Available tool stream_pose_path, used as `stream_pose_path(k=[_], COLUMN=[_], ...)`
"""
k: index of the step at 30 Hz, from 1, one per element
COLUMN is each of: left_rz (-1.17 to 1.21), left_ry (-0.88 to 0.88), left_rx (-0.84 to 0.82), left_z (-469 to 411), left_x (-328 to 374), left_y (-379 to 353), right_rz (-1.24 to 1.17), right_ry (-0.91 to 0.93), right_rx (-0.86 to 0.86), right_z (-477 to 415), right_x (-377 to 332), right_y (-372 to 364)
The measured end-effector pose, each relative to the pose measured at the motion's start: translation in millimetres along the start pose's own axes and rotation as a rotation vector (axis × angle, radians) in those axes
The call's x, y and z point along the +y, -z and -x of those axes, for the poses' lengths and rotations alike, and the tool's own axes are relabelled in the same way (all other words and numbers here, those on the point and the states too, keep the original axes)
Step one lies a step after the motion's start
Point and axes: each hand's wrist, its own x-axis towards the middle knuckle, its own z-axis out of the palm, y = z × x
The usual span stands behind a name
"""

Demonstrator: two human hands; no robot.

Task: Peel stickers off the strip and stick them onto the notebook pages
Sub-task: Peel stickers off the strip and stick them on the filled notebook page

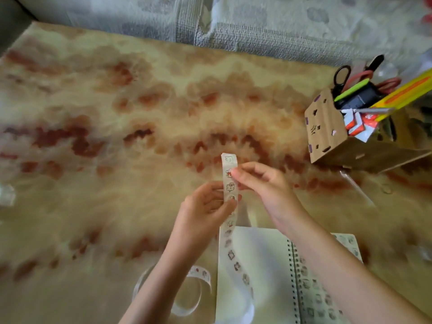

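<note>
Starting at your far left, the marbled tan-and-rust tabletop (105, 118) fills most of the view, with a grey-patterned fabric (257, 31) running along its far edge. Near the bottom, just left of the notebook, a loose curl of backing tape (198, 277) lies on the table, with a few small printed figures showing on it.

Your left hand (205, 206) is raised above the table, its thumb and fingers pinching the sticker strip (230, 183) from the left side. The strip stands nearly upright between your two hands. Its top end is free and bends slightly, and its lower part trails down past your left wrist across the notebook's left page, where it curls out of sight at the bottom edge. Small cartoon stickers run along it in a single row.

Your right hand (264, 183) meets the strip higher up — thumb and forefinger pinched at its right edge, on or beside one red-and-white sticker; whether that sticker has lifted, you cannot tell from the blur.

The notebook (261, 253) lies open, spiral-bound, directly below your hands. Its left page is plain cream, and its right page carries rows of stickers, partly covered by your right forearm.

Well apart at the right stands a cardboard organiser (327, 132) — black-handled scissors (341, 76) and pens rise from it.
</note>
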Motion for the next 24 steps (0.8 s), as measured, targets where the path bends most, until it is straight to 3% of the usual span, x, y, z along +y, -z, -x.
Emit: stream_pose_path(k=[5, 14, 24], left_rz=[0.094, 0.093, 0.017], left_ry=[-0.079, -0.244, -0.354], left_rx=[0.140, 0.082, 0.061], left_z=[-25.5, -37.9, 14.0], left_x=[-20.0, -48.1, -49.5], left_y=[8.1, 19.9, 13.8], right_rz=[0.197, 0.314, 0.300], right_ry=[0.185, 0.482, 0.420], right_rx=[-0.006, -0.111, -0.144], right_z=[-25.0, -40.5, 26.3], right_x=[31.9, 59.5, 64.2], right_y=[6.8, 2.9, 12.0])
